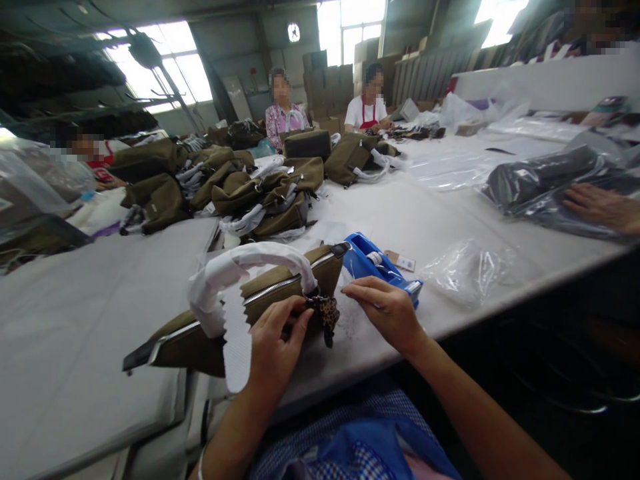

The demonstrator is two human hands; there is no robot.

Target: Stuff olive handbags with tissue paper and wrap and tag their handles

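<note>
An olive handbag point(270, 293) with a zip along its top lies at the near edge of the white table point(100, 320). Its handle point(235, 267) is wrapped in white foam paper. My left hand point(275, 343) is closed on the bag's side, pinching a small leopard-print tag point(326, 313) that hangs from it. My right hand point(387, 310) is just right of the tag, fingers curled as if pinching something thin and clear that I cannot make out. A blue tape dispenser point(375, 265) stands right behind my right hand.
A heap of olive bags point(250, 187) fills the table's middle. Crumpled clear plastic point(470, 270) lies to the right. Another person's hand point(600, 207) rests on a dark bag in plastic point(545, 180). Three people sit at the far and left sides.
</note>
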